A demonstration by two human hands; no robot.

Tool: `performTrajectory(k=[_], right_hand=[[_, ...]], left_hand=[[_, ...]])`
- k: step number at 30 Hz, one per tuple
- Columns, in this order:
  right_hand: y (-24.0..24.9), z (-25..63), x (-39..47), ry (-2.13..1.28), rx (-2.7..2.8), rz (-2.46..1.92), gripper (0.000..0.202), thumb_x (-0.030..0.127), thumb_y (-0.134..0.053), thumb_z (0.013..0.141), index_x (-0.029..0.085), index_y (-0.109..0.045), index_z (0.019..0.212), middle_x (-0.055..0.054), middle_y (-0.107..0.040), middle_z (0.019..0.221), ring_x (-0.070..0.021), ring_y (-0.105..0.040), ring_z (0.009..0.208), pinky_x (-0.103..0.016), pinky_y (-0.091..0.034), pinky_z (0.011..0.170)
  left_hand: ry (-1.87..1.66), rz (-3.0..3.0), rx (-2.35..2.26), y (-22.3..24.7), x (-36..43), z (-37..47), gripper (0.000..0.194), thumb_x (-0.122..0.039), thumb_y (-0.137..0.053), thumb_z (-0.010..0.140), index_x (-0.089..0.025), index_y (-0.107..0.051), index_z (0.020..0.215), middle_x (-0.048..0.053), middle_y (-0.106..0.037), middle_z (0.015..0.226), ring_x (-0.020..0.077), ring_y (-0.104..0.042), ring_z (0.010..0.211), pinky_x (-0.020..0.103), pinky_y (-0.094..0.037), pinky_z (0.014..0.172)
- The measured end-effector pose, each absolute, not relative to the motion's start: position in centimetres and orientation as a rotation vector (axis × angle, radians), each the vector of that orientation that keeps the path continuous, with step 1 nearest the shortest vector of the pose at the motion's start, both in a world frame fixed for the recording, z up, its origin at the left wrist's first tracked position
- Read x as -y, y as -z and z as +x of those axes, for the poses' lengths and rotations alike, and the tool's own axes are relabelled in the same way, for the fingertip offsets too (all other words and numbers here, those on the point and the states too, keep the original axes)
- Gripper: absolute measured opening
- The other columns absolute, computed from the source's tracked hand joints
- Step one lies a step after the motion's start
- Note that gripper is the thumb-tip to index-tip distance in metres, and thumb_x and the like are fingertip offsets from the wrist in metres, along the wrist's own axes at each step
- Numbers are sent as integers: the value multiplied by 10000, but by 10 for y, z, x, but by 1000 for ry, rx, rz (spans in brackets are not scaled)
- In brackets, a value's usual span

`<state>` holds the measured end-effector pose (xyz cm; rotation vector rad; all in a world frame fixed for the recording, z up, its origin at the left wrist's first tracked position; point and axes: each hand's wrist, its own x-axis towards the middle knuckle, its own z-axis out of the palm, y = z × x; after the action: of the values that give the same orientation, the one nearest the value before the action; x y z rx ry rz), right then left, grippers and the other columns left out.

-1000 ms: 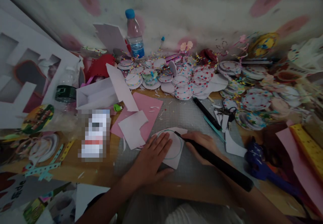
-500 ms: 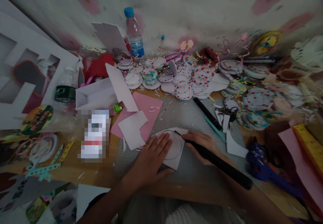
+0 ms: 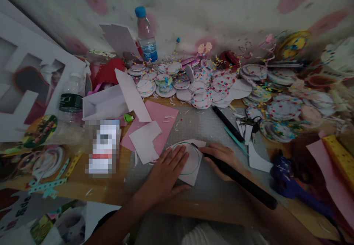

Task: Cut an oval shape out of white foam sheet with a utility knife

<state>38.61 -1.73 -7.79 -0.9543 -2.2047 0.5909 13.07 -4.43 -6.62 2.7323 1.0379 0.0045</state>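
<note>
My left hand (image 3: 166, 171) lies flat with fingers stretched out, pressing on a piece of white card (image 3: 191, 167) that bears a drawn dark green circle. In my right hand (image 3: 222, 156) is a long black craft knife (image 3: 246, 180), its handle slanting back over my forearm. The thin tip meets the card at the upper right part of the circle line. Under the card lies a grey cutting mat (image 3: 204, 127). My left palm and fingers hide the left part of the circle.
A pink sheet (image 3: 166, 121) and a white card offcut (image 3: 144, 142) lie left of the card. Beyond the mat sit stacks of decorated paper discs (image 3: 201, 99). To the right are a black pen-like tool (image 3: 227, 123), keys (image 3: 253, 127) and a blue-purple tool (image 3: 284, 173). A water bottle (image 3: 147, 38) stands behind.
Almost nothing differs. Both hands, the card and the knife tip stay in place; the view has shifted only very slightly.
</note>
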Motion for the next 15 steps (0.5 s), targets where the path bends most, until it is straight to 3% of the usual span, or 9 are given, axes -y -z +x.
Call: performTrajectory(k=[15], right_hand=[[77,385,18,-570,2239,-954,294,178,-508,912,214,-543,1201,-48,-633,835,-157,-617,690,-270,-515,607]], left_hand=[[-13,2738,-1035,68,45,130,831,-681,-275,902,-131,-174,1516,133,-172,1591,258,-100,1479,428,-88,1183]])
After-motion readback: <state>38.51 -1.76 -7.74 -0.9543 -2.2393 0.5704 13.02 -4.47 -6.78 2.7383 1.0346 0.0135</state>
